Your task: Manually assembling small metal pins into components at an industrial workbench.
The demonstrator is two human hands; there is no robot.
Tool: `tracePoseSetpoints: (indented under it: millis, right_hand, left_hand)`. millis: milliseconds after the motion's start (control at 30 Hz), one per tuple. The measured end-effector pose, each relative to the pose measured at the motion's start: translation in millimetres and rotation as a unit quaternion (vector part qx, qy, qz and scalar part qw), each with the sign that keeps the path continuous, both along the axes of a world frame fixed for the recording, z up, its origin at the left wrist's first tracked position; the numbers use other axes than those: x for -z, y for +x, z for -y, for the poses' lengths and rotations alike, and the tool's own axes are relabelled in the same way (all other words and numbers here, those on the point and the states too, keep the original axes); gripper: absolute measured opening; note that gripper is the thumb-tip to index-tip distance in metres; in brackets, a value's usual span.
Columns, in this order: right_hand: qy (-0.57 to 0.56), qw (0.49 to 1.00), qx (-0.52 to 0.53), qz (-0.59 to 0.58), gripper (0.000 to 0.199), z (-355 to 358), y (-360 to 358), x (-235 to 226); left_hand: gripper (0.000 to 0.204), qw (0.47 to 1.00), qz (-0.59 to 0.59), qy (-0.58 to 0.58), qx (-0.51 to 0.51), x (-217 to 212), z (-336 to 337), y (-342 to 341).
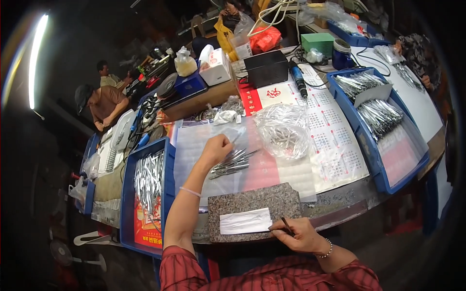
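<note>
My left hand [217, 149] is closed, its fingers curled over the plastic-covered tabletop; what it pinches, if anything, is hidden. Just beside it lies a small pile of slim metal pieces [231, 164] that look like tweezers. Near the table's front edge, my right hand [300, 234] grips a thin dark tool [287, 224], pen-like in shape. Its fingertips are at the right end of a creased white strip [245, 221], paper or cloth, which lies flat on a speckled stone slab [252, 196].
Blue trays of slim metal pieces stand at left [170, 194] and right [418, 160]. Beyond my hands are a clear plastic bag [281, 128], a black box [266, 68], a blue rotary tool [297, 77] and a tissue box [215, 69]. Other people sit farther off.
</note>
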State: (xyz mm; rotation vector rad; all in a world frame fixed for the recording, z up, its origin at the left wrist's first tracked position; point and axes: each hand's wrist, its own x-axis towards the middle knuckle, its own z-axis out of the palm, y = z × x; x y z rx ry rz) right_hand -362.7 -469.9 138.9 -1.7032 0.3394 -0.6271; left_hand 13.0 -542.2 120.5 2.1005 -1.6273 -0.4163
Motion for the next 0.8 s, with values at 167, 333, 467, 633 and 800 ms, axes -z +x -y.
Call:
tracePoseSetpoints:
  millis: [167, 333, 467, 633, 800]
  right_hand:
    - [0.021, 0.999, 0.024, -0.001, 0.017, -3, -4, 13]
    - [0.199, 0.979, 0.000, 0.038, 0.030, -16, -11, 4]
    - [0.259, 0.960, -0.097, 0.049, 0.031, -27, -16, -1]
    - [0.246, 0.960, -0.134, -0.027, 0.013, -34, -13, -9]
    - [0.346, 0.919, -0.156, -0.105, 0.011, -29, -16, -22]
  left_hand:
    - [0.015, 0.974, -0.073, -0.208, -0.052, -70, -64, -86]
    - [0.011, 0.970, -0.063, -0.218, 0.090, -99, -189, -183]
    - [0.014, 0.969, -0.112, -0.195, 0.098, -66, -250, -214]
    - [0.019, 0.950, -0.175, -0.248, 0.072, -45, -271, -225]
    - [0.023, 0.883, -0.350, -0.289, 0.115, -39, -280, -216]
